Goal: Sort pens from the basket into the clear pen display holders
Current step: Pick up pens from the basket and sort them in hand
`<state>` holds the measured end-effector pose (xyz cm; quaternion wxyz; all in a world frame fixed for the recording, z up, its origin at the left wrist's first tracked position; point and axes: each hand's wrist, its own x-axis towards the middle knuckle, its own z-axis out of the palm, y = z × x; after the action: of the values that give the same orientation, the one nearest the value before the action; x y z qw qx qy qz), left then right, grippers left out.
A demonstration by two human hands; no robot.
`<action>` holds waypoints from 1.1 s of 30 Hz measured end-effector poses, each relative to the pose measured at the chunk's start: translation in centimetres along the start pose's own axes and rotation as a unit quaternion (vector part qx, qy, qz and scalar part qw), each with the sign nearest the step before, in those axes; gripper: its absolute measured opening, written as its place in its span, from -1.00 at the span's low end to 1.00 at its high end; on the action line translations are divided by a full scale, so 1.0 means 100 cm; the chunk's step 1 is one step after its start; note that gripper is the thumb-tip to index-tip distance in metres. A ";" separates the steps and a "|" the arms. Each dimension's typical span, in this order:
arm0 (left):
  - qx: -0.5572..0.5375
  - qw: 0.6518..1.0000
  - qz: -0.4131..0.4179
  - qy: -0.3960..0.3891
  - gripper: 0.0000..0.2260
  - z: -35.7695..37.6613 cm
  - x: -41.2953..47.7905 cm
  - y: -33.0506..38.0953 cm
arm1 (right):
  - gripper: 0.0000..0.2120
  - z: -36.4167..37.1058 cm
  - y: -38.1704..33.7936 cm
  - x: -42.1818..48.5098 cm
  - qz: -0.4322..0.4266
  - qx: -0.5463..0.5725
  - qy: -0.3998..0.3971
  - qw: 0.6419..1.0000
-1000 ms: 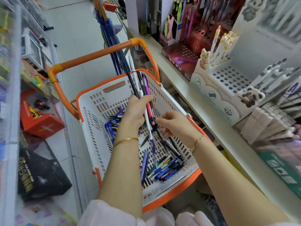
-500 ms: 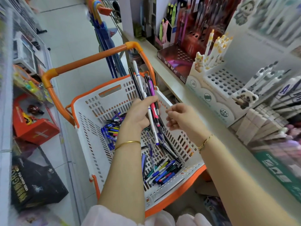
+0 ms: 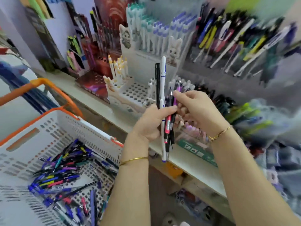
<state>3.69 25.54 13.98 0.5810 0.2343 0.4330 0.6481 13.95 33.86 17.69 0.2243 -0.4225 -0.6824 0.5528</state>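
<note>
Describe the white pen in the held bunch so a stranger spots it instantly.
Right of the orange-rimmed basket, the left hand grips an upright bunch of pens. The white pen reaches highest, above the black pen beside it, with blue print on its barrel.

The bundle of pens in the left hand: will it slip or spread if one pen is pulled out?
Probably. The pens look smooth and uneven in length, and the left hand grips them only mid-length, so neighbours may slide. They seem stiff and light, so bending is unlikely. The right hand pinches one near its top.
</note>
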 end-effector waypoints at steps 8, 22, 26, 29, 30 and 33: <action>0.047 0.997 -0.009 -0.062 -0.90 0.111 0.039 -0.018 | -0.73 -0.111 0.009 -0.021 -0.028 0.036 0.133 0.990; 0.107 0.990 0.006 -0.093 -0.97 0.153 0.055 -0.005 | -0.82 -0.155 0.001 -0.018 -0.062 0.217 0.193 0.955; 0.112 0.987 0.019 -0.117 -0.92 0.150 0.054 0.002 | -0.76 -0.145 -0.001 -0.015 -0.050 0.239 0.139 0.960; 0.111 0.988 0.021 -0.108 -0.92 0.145 0.054 0.005 | -0.77 -0.137 -0.003 -0.012 -0.046 0.222 0.115 0.967; 0.107 0.988 0.019 -0.105 -0.93 0.143 0.054 0.006 | -0.79 -0.135 -0.004 -0.011 -0.043 0.213 0.111 0.970; 0.083 0.990 0.007 -0.113 -0.87 0.139 0.054 0.010 | -0.82 -0.129 -0.009 -0.007 -0.045 0.227 0.125 0.965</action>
<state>13.21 34.74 20.86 0.5998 0.3564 0.4153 0.5837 24.04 40.54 22.43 0.4226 -0.3953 -0.5242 0.6249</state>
